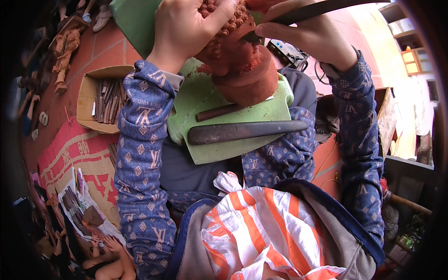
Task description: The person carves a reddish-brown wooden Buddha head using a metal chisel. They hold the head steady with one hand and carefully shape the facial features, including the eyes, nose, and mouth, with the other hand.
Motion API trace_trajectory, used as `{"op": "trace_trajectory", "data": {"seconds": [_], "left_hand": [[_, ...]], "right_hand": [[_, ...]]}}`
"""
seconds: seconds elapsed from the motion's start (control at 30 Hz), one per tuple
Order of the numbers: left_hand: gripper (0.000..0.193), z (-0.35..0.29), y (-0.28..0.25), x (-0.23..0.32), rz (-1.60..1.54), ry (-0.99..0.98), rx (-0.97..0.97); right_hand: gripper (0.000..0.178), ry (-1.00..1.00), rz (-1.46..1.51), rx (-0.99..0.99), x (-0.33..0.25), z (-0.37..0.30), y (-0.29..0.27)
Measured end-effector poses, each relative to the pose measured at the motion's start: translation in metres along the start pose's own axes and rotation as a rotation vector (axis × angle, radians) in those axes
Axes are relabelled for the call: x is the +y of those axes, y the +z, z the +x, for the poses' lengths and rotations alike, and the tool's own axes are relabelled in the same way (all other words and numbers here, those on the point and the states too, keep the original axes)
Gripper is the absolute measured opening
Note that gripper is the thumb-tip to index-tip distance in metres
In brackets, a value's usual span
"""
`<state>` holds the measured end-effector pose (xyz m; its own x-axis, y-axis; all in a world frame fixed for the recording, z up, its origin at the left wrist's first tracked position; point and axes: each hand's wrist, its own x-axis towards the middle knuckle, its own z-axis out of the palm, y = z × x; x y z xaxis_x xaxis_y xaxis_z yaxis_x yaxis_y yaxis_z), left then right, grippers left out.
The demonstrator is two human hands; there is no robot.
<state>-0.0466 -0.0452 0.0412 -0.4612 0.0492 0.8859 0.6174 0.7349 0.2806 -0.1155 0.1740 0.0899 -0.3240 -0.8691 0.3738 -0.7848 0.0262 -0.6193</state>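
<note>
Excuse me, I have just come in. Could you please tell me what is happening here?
A person's left hand steadies a reddish-brown carved head with curled hair, while the right hand holds a dark tool near its face. Reddish crumbs lie on the carving. On the green panel below are a long dark bar and a brown rod.
</note>
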Motion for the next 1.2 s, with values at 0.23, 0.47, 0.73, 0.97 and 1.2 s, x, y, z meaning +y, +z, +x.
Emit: {"op": "trace_trajectory", "data": {"seconds": [0.23,0.47,0.73,0.97,1.2], "left_hand": [[0.024,0.001,-0.004,0.004,0.041,-0.033,-0.061],[0.026,0.0,-0.012,-0.003,0.096,-0.024,-0.178],[0.027,0.003,-0.011,0.001,0.08,-0.06,-0.203],[0.028,0.0,-0.011,0.002,0.072,-0.059,-0.192],[0.028,0.004,-0.011,0.003,0.067,-0.046,-0.199]], "right_hand": [[0.016,0.002,0.272,0.026,0.033,-0.014,-0.011],[0.021,0.018,0.127,-0.051,0.016,-0.005,-0.007],[0.025,0.163,-0.041,0.015,0.005,0.002,-0.016],[0.027,0.228,-0.201,-0.01,-0.017,0.002,-0.012],[0.021,0.111,0.268,0.102,0.025,-0.015,0.0]]}}
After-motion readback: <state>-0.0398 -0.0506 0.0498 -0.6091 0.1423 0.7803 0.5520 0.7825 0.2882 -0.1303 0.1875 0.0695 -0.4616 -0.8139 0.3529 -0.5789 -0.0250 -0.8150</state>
